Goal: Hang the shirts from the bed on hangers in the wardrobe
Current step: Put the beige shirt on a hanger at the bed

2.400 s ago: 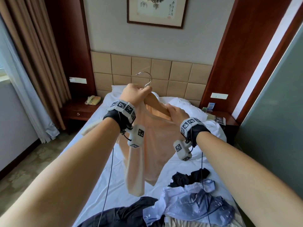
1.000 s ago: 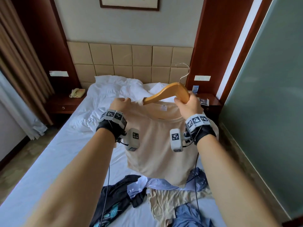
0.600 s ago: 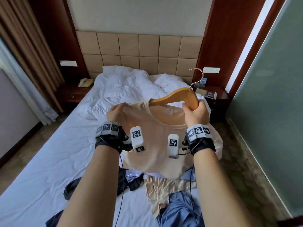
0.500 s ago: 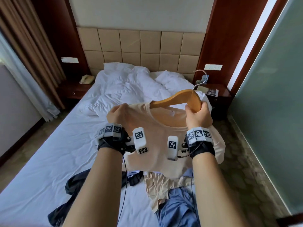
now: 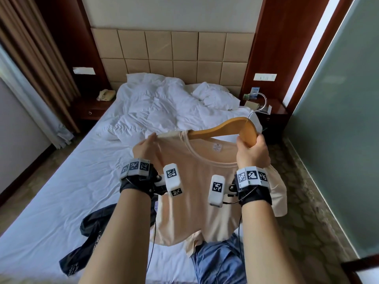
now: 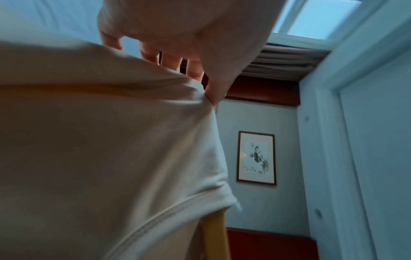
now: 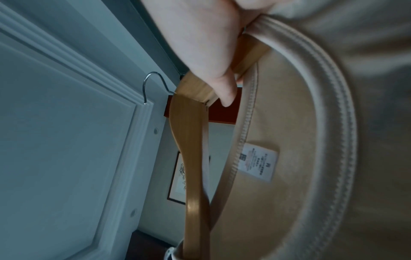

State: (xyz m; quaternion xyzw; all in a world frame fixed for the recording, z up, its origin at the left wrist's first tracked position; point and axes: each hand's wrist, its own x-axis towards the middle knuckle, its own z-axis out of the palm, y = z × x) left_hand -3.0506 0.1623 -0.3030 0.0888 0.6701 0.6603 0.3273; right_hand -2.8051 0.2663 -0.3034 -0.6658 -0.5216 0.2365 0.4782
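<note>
A beige T-shirt [image 5: 196, 181] hangs in the air over the foot of the bed [image 5: 51, 191], half threaded onto a wooden hanger [image 5: 221, 129] with a metal hook [image 5: 260, 104]. The hanger's left arm runs into the collar; its right arm sticks out bare. My left hand [image 5: 145, 145] pinches the shirt's left shoulder. My right hand [image 5: 252, 149] grips the hanger's right arm together with the collar edge. In the right wrist view the thumb [image 7: 224, 91] lies over the hanger [image 7: 191, 140], beside the collar and its label [image 7: 258, 163]. The left wrist view shows fingers [image 6: 153, 54] behind the shirt fabric [image 6: 100, 140].
More clothes lie on the bed's near end: a dark garment [image 5: 88, 238], a blue shirt [image 5: 217, 263] and another beige piece [image 5: 192, 242]. A rumpled duvet [image 5: 164, 107] and pillows fill the head end. Nightstands flank the bed, one with a phone [image 5: 105, 95]. A green glass wall [image 5: 338, 119] stands at right.
The view has tilted down and pulled back from the headboard. My right hand went from the shirt to the hanger's right arm, and my left from the hanger's neck to the shirt's shoulder.
</note>
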